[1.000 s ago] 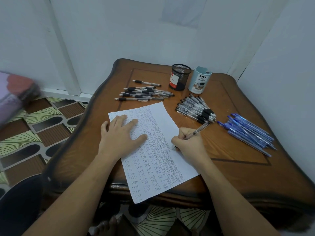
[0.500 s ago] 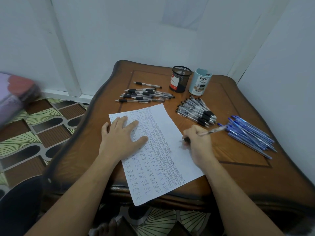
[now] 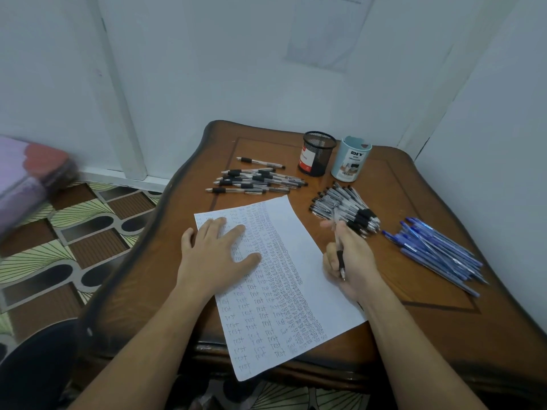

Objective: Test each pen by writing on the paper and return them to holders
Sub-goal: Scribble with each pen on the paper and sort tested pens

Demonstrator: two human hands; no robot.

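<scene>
The paper [image 3: 284,279] is filled with columns of the handwritten word "Test". The pale blue holder [image 3: 351,159] at the tabletop's far edge reads "DIY DESK ORGANIZER".

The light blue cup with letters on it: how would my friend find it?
Look at the far end of the brown wooden table. Two round pen holders stand side by side there. The light blue cup is the right one, solid-walled and printed DIY, while its neighbour is a black wire mesh holder.
</scene>
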